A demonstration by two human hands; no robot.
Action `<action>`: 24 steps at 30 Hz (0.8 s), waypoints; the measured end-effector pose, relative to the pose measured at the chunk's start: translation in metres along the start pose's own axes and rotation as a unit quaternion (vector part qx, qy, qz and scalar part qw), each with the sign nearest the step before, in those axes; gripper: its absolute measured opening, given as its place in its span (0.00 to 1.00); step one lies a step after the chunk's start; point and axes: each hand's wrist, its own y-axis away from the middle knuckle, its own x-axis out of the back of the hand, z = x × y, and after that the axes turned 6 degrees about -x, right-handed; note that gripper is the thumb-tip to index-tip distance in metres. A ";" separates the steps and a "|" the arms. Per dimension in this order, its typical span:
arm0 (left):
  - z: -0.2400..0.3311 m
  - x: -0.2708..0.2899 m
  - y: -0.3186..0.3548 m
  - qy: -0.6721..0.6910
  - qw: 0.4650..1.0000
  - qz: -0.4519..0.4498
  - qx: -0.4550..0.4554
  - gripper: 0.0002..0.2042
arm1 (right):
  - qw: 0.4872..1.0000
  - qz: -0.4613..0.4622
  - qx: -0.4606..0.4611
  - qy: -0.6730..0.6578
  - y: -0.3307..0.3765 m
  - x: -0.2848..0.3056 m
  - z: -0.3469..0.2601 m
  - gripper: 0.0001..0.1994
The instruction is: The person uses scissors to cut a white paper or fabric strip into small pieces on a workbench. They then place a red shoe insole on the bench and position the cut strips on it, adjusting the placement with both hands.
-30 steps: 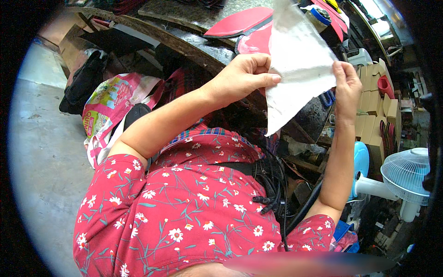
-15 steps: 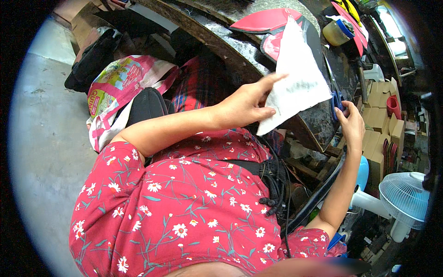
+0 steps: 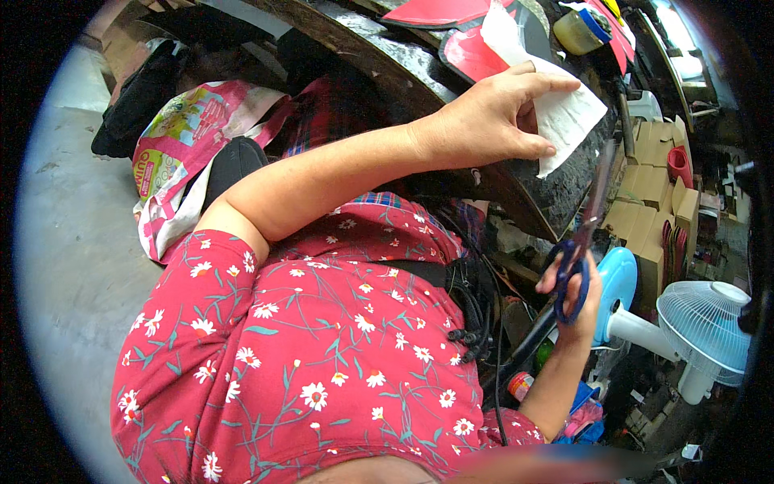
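My left hand (image 3: 492, 113) reaches across to a white sheet (image 3: 572, 117), cloth or paper. The forefinger lies over the sheet and the thumb is at its near left edge; the other fingers are partly hidden. The sheet is bent, and its far end lies over red-and-black cut pieces (image 3: 476, 52) on the dark workbench (image 3: 556, 194). Off the bench's near right corner, my right hand (image 3: 584, 294) holds scissors (image 3: 576, 270) with dark blue handles, blades pointing up and away. The blades are somewhat blurred.
A tub with a blue lid (image 3: 582, 32) stands at the bench's far end. Cardboard boxes (image 3: 645, 194) and a blue-and-white fan (image 3: 709, 323) are at the right. At the left, a pink-and-white bag (image 3: 189, 137) sits beside dark items.
My right hand has lifted the scissors off the bench and drawn them toward me. My left hand has moved right and away, and the white sheet has shifted and bent with it.
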 end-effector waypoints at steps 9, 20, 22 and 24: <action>0.016 -0.022 0.017 -0.020 1.000 -0.002 0.017 0.39 | 0.998 -0.002 -0.025 0.057 0.024 -0.028 0.014 0.35; 0.022 -0.029 0.023 0.032 0.997 -0.022 0.068 0.47 | 1.000 -0.011 -0.011 -0.016 0.031 -0.027 0.022 0.30; 0.023 -0.032 0.025 0.027 0.997 -0.024 0.061 0.48 | 1.000 -0.018 -0.005 -0.014 0.029 -0.028 0.021 0.31; 0.024 -0.034 0.027 0.018 0.999 -0.026 0.034 0.49 | 1.000 -0.022 -0.003 -0.009 0.026 -0.028 0.019 0.33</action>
